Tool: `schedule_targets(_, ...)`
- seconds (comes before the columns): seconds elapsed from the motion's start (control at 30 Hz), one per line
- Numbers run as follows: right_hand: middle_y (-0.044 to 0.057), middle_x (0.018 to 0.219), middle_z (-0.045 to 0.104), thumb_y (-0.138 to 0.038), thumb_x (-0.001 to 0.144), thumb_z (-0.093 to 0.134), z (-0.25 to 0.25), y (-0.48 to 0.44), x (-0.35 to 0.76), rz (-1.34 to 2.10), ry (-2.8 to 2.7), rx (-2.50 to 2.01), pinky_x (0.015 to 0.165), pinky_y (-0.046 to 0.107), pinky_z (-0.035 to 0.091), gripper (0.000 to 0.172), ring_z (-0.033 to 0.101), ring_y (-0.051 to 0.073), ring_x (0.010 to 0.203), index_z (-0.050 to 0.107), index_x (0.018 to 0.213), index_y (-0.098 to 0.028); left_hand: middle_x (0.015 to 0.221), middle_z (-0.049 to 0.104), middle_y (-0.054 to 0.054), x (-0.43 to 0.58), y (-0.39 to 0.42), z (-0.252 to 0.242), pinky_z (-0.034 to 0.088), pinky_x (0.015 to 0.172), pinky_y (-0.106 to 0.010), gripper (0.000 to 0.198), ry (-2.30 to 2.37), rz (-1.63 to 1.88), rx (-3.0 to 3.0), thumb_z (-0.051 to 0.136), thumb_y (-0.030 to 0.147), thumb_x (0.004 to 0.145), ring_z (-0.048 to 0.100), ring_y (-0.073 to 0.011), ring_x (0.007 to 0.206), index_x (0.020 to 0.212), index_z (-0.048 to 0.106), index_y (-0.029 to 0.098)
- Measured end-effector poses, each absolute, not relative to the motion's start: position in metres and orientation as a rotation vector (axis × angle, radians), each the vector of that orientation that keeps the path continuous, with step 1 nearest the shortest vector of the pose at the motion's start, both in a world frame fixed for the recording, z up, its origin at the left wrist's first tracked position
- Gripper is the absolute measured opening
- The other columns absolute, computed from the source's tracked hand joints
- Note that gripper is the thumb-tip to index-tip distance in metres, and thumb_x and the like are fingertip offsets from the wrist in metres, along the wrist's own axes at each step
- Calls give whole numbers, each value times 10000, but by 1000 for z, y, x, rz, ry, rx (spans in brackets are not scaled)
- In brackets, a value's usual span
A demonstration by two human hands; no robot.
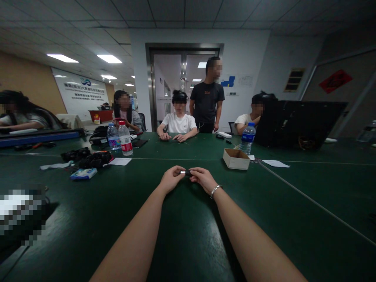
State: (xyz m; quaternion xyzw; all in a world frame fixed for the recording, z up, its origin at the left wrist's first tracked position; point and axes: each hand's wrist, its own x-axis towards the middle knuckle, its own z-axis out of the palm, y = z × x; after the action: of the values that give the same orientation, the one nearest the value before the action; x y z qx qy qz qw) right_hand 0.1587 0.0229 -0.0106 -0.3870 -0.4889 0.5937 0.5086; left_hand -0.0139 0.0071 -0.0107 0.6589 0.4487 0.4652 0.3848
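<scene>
Both my arms reach forward over the dark green table [188,235]. My left hand [171,178] and my right hand [203,178] meet at the middle and pinch a small black and silver object [186,172] between their fingertips, just above the tabletop. What the object is I cannot make out. My right wrist wears a thin bracelet [214,190].
A small open cardboard box [236,158] stands beyond my right hand, a water bottle [248,138] behind it. Two bottles [125,138], black items [88,157] and papers lie at the left. Several people sit or stand at the far side. A black case [296,123] is at the right.
</scene>
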Motion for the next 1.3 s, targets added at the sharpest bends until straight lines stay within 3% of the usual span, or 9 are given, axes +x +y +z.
schedule_targets(0.2, 49, 684, 641, -88, 714, 681, -10, 22, 158, 1416, -1214, -944, 492, 147, 508, 120, 589, 83, 522, 653, 831, -93, 786, 648, -54, -14, 7, -10, 427, 652, -255, 264, 1267, 1105, 1698, 578, 370, 752, 575, -149, 704, 897, 629, 156)
schedule_targets(0.5, 51, 757, 653, -55, 718, 654, -8, 18, 159, 1422, -1249, -919, 532, 159, 517, 147, 600, 84, 562, 653, 857, -103, 556, 604, -32, -14, 4, -4, 381, 588, -262, 568, 1480, 980, 1752, 392, 646, 760, 537, -146, 527, 636, 632, 146)
schedule_targets(0.67, 38, 763, 642, -64, 709, 669, -9, 17, 161, 1457, -1272, -865, 565, 155, 519, 171, 604, 78, 580, 651, 874, -105, 460, 538, -16, -12, 2, 1, 369, 566, -269, 590, 1612, 914, 1728, 337, 625, 789, 504, -141, 459, 534, 607, 166)
schedule_targets(0.9, 23, 783, 608, -58, 674, 708, -7, 14, 163, 1461, -1308, -835, 622, 173, 531, 234, 621, 90, 638, 659, 895, -117, 448, 514, -3, -12, 8, 0, 364, 555, -271, 531, 1659, 893, 1675, 330, 532, 823, 477, -138, 432, 544, 605, 173)
schedule_targets(1.03, 28, 812, 618, -21, 652, 705, -6, 13, 163, 1470, -1291, -843, 610, 163, 535, 264, 629, 95, 654, 658, 893, -120, 487, 539, -9, -14, 10, -4, 354, 534, -262, 545, 1618, 916, 1662, 322, 564, 816, 481, -137, 454, 586, 616, 167)
schedule_targets(1.3, 59, 678, 648, -76, 700, 698, -6, 15, 160, 1457, -1211, -904, 507, 148, 519, 149, 620, 102, 557, 644, 839, -77, 636, 620, -43, -16, 11, -12, 378, 570, -241, 573, 1397, 1025, 1722, 386, 648, 760, 535, -140, 573, 726, 634, 133)
